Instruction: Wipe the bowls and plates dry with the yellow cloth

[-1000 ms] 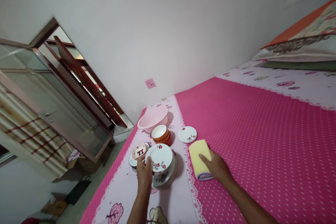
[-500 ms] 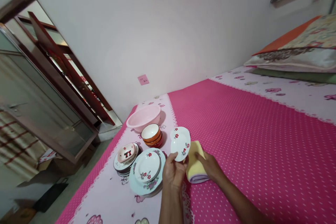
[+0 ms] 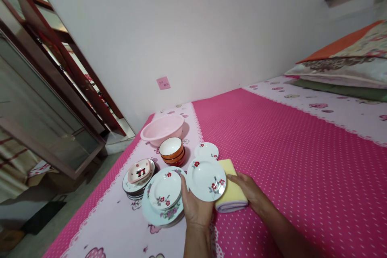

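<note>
My left hand (image 3: 195, 209) grips a small white plate with red flowers (image 3: 206, 179), held up just above the bed, face toward me. My right hand (image 3: 249, 191) rests on a folded yellow cloth (image 3: 231, 191) that lies on the pink sheet beside the plate, fingers curled over its edge. Left of the held plate stands a stack of flowered plates (image 3: 165, 197). Behind it another small white plate (image 3: 207, 150) lies flat on the bed.
A stack of dishes topped by a pink-and-red soap-dish-shaped bowl (image 3: 138, 171), orange bowls (image 3: 171, 151) and a pink plastic basin (image 3: 161, 129) sit along the bed's left edge. Pillows (image 3: 344, 64) lie at the far right. A glass door (image 3: 45, 100) stands on the left.
My left hand lifted a small plate off the stack and carried it right, toward the cloth; the plate now faces me more fully. My right hand has stayed on the cloth.
</note>
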The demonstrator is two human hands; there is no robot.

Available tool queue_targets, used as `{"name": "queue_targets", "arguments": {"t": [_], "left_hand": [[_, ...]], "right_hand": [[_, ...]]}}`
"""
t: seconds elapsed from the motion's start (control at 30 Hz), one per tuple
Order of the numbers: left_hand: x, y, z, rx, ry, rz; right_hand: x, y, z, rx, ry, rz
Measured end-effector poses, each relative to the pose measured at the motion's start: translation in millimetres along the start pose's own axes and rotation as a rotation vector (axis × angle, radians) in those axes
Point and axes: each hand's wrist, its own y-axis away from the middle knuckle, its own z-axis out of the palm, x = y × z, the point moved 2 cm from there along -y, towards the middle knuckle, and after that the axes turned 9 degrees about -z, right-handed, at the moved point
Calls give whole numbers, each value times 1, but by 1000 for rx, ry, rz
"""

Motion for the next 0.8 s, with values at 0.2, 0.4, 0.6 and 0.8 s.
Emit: {"name": "queue_targets", "arguments": {"t": [0.2, 0.4, 0.6, 0.8], "left_hand": [[-2, -3, 4, 86, 34, -15], [-4, -7, 3, 65, 80, 22], [-6, -6, 5, 56, 121, 51], [-12, -5, 11, 10, 55, -8]], "right_hand": [[-7, 3, 3, 27, -120, 63], [-12, 2, -4, 160, -178, 33], [-20, 3, -8, 201, -234, 17], [-35, 11, -1, 136, -206, -48]]}}
